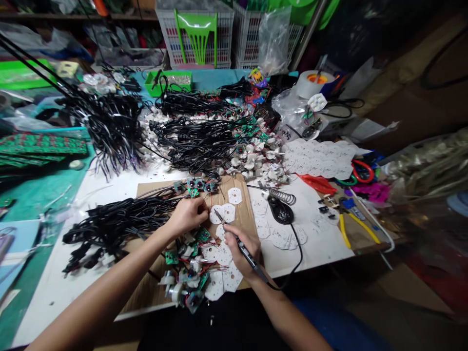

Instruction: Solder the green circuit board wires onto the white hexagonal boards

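My right hand (243, 248) grips a soldering iron (247, 254) like a pen. Its tip points at one of the white circuit boards (229, 212) lying on the cardboard. Just left of the tip, my left hand (189, 214) is closed with its fingertips together; whatever they pinch is too small to make out. Black cables (124, 222) run in a bundle to the left of that hand. Small green circuit boards (195, 184) lie at the cable ends beyond it. White motors (177, 291) with green boards and red wires cluster nearer to me, beside more white boards.
A soldering stand (281, 209) with a coiled spring sits right of the cardboard (243, 187). Yellow-handled pliers (344, 230) lie farther right. Heaped black cables (201, 139) and a sheet of white boards (320, 158) lie behind. Stacked green boards (42, 146) are at left.
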A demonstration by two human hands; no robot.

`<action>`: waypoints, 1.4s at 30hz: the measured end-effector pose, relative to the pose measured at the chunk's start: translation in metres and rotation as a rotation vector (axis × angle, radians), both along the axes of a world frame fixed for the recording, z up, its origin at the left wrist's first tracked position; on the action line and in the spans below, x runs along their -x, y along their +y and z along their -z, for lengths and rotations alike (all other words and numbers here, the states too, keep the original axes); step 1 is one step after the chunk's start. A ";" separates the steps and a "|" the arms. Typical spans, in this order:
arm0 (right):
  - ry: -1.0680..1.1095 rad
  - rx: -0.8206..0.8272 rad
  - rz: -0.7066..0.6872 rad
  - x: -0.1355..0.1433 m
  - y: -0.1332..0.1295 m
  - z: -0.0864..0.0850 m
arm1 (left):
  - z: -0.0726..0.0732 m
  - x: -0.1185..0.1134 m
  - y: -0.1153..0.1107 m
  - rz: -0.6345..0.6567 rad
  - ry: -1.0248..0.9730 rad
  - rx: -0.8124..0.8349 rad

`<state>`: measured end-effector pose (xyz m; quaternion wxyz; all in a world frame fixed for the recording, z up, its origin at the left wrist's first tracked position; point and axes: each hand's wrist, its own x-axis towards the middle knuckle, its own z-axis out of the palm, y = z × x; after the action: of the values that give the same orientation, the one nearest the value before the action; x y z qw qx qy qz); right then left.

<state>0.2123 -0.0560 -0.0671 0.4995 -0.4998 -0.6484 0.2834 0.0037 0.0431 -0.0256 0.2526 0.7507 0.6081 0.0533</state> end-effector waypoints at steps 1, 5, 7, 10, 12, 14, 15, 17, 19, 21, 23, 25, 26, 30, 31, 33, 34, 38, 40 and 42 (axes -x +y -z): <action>-0.005 -0.007 -0.005 0.000 0.001 -0.001 | 0.001 0.000 0.000 0.008 0.011 -0.004; -0.022 -0.023 -0.015 0.002 0.003 -0.004 | 0.006 0.003 -0.001 0.052 0.021 -0.033; -0.032 -0.018 -0.014 0.002 0.003 -0.004 | 0.008 0.004 -0.002 0.066 0.001 -0.046; -0.038 -0.005 -0.013 0.002 0.002 -0.004 | 0.011 0.006 -0.003 0.073 -0.020 -0.063; -0.037 0.001 -0.012 0.001 0.001 -0.004 | 0.013 0.007 -0.003 0.082 -0.030 -0.080; -0.033 0.004 -0.012 0.001 0.001 -0.003 | 0.015 0.007 -0.003 0.092 -0.043 -0.097; -0.031 0.002 -0.013 0.001 0.001 -0.003 | 0.015 0.007 -0.004 0.096 -0.048 -0.105; -0.029 -0.004 -0.017 0.001 0.002 -0.002 | 0.017 0.007 -0.004 0.099 -0.047 -0.119; -0.034 -0.006 -0.024 0.001 0.002 -0.002 | 0.017 0.006 -0.005 0.093 -0.034 -0.129; -0.041 -0.005 -0.020 0.001 0.002 -0.002 | 0.017 0.005 -0.005 0.077 -0.012 -0.131; -0.046 0.001 -0.017 0.001 0.002 -0.002 | 0.015 0.003 -0.005 0.062 0.013 -0.123; -0.046 0.005 -0.019 0.001 0.002 -0.002 | 0.014 0.003 -0.004 0.059 0.038 -0.107; -0.046 0.007 -0.024 0.000 0.002 -0.002 | 0.013 0.002 -0.004 0.063 0.048 -0.100; -0.037 0.003 -0.025 -0.001 0.001 0.000 | 0.013 0.003 -0.005 0.088 0.068 -0.099; -0.031 0.009 -0.020 -0.001 0.001 0.001 | 0.013 0.003 -0.005 0.100 0.067 -0.105; -0.008 0.027 0.004 -0.001 -0.001 0.003 | 0.012 0.001 -0.006 0.130 0.060 -0.115; 0.009 0.037 0.022 -0.002 -0.001 0.004 | 0.011 -0.001 -0.006 0.145 0.054 -0.116; 0.053 0.038 0.088 -0.003 -0.004 0.007 | 0.007 -0.009 -0.006 0.183 -0.003 -0.099; 0.045 0.032 0.096 -0.005 -0.005 0.008 | 0.006 -0.010 -0.004 0.189 -0.060 -0.120; 0.037 0.029 0.103 -0.008 -0.007 0.007 | 0.005 -0.008 -0.003 0.180 -0.111 -0.165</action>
<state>0.2201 -0.0631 -0.0742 0.5181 -0.5344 -0.6081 0.2762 0.0113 0.0400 -0.0310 0.2270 0.8164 0.5168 0.1219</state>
